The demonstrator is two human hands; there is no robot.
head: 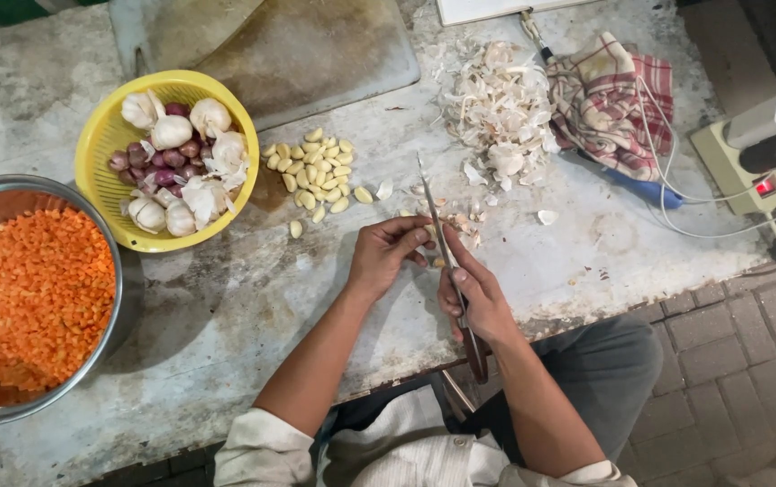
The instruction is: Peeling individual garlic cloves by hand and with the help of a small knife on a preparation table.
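Observation:
My right hand [476, 293] grips a long thin knife [435, 212] by its dark handle, blade pointing away from me over the worn table [226, 307]. My left hand [388, 254] pinches a small garlic clove [430, 233] against the blade. A cluster of peeled garlic cloves [316, 171] lies just beyond my left hand. A heap of papery garlic skins [499, 113] sits beyond the knife tip, with more scraps scattered near my fingers.
A yellow basket [109, 135] at left holds garlic bulbs and shallots. A steel bowl [91, 352] of chopped orange bits stands at far left. A cutting board [307, 54] lies at the back. A checked cloth [609, 99], power strip [730, 167] and cables are at right.

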